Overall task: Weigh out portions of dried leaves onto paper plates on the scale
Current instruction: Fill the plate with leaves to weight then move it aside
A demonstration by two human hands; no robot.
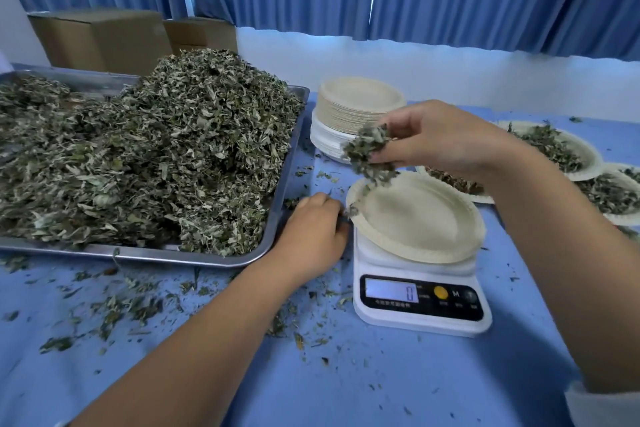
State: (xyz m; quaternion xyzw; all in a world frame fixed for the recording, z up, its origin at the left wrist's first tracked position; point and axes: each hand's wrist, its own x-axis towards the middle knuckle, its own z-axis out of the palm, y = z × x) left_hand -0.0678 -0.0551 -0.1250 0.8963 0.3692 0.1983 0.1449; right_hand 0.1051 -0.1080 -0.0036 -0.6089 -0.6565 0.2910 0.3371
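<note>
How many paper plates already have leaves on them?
3: a half-hidden plate behind the right hand, beside the scale; a far plate to its right; an edge plate cut off at frame right. More may lie outside view.

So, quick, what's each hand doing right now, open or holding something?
Left hand: curled beside the paper plate; grip unclear.
Right hand: holds a clump of dried leaves.

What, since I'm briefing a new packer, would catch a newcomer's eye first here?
First, the big heap of dried leaves on the steel tray at left. Next, the right hand holding a clump of leaves above the empty plate on the scale, which reads 0.
</note>
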